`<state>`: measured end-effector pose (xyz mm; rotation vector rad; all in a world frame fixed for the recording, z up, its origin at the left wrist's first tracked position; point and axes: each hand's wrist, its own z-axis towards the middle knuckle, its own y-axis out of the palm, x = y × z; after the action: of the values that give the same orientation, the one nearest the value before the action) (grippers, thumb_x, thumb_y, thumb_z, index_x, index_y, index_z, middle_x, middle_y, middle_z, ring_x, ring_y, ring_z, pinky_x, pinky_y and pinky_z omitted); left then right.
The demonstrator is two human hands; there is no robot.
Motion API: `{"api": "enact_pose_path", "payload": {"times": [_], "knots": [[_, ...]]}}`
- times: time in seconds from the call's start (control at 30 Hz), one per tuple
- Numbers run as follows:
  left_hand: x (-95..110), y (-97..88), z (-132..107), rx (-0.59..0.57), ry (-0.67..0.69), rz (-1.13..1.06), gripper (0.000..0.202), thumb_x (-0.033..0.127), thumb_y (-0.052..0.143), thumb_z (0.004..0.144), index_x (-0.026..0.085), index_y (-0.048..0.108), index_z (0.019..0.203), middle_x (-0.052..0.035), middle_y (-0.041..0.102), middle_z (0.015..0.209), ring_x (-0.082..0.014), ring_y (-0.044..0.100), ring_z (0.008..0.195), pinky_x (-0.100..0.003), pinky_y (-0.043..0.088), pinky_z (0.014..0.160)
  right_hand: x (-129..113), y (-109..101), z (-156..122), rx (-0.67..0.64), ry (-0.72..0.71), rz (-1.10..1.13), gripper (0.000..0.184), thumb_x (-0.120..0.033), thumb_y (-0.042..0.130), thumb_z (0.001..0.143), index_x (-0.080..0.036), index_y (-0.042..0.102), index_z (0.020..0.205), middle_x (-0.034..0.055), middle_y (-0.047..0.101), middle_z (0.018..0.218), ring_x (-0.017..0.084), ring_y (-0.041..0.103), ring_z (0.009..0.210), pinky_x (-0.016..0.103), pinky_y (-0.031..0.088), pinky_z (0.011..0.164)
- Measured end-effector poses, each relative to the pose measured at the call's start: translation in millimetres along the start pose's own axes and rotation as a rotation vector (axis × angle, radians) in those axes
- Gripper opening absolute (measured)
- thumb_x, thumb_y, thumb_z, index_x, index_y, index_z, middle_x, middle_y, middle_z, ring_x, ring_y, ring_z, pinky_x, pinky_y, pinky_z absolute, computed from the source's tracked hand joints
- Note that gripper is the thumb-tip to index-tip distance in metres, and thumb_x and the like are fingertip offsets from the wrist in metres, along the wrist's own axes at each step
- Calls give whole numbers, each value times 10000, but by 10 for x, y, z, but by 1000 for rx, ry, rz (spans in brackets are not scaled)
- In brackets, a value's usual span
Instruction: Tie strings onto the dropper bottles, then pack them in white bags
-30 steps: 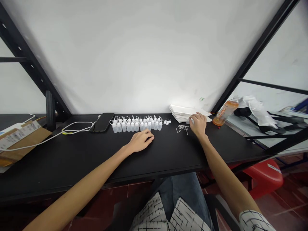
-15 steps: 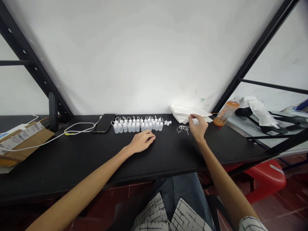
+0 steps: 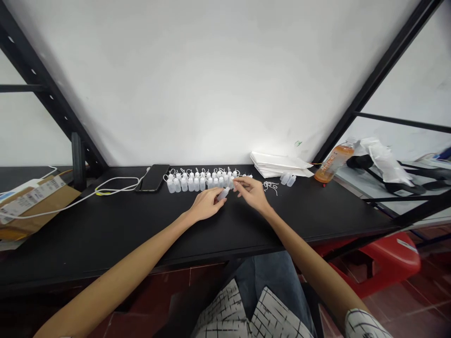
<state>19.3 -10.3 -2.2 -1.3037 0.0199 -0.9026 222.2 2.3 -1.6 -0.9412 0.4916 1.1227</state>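
Grip of the left hand (image 3: 206,205) pinches a small translucent white plastic dropper bottle (image 3: 223,193), tilted above the black tabletop (image 3: 105,225). Just beside it, the right hand (image 3: 251,193) has its fingers curled, its fingertips (image 3: 235,183) over the crowded row of matching bottles (image 3: 190,184), hiding whatever they touch. Writing on the orange-filled plastic drink bottle (image 3: 333,164) is too small to read.

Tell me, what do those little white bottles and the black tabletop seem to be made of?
The small squeeze bottles look like soft, translucent plastic with a matte finish, perhaps polyethylene, judging by their milky, light-passing walls. The tabletop looks like a smooth, matte black laminate or painted board, though its core material doesn't show.
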Motion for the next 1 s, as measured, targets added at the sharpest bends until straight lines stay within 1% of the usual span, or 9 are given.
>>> {"api": "enact_pose_path", "payload": {"times": [0.1,0.17,0.23,0.33,0.57,0.67,0.77,0.9,1.0], "knots": [[9,-11,-4,-7,-44,-12,394,307,488,870,191,558,1240,-8,648,790,-181,593,710,-293,417,671,188,-376,76,150,-61,-501,240,-319,542,891,-181,723,967,81,699,956,182,637,745,310,495,670],[32,-26,-9,-31,-52,0,404,299,458,875,184,540,1254,-2,627,746,-183,580,682,-297,404,658,322,-630,99,222,33,-744,243,-255,525,887,-181,723,1005,85,700,1009,190,638,768,307,462,677],[56,-43,-12,-50,-54,15,368,301,435,883,182,555,1210,1,605,721,-183,564,664,-297,388,648,442,-821,96,195,148,-889,252,-213,503,884,-190,734,985,79,700,1040,206,641,830,298,433,662],[73,-59,-13,-65,-54,24,327,313,421,892,191,563,1160,4,588,711,-183,555,661,-296,374,646,565,-946,75,80,238,-963,241,-210,519,870,-207,741,962,60,709,1021,222,629,924,292,416,679],[37,-46,-12,-66,-27,22,282,325,403,906,200,555,1109,6,569,710,-178,540,654,-289,355,639,614,-917,67,-37,243,-992,211,-236,559,844,-207,750,931,62,713,995,251,605,961,312,407,697],[32,-41,-11,-70,-16,26,273,327,400,909,198,552,1096,7,559,702,-177,533,644,-285,347,632,521,-851,70,74,150,-1005,249,-254,520,877,-185,748,952,93,708,1008,260,594,987,320,405,730],[41,-49,-12,-77,-21,29,272,326,407,908,200,551,1103,4,569,710,-180,538,651,-285,348,634,358,-672,114,161,91,-1014,308,-358,500,906,-177,748,932,115,711,966,263,597,981,316,400,740],[62,-72,-16,-84,-20,19,264,318,414,909,199,553,1101,-2,587,731,-180,543,654,-283,352,629,180,-398,240,-49,330,-987,348,-519,594,820,-210,749,779,78,723,816,246,643,835,292,392,676],[65,-77,-15,-84,-14,15,269,319,411,916,197,550,1111,-2,585,723,-181,545,652,-283,354,624,136,-313,323,-139,460,-912,329,-528,628,779,-225,751,742,56,730,807,235,660,828,281,393,675]]}}
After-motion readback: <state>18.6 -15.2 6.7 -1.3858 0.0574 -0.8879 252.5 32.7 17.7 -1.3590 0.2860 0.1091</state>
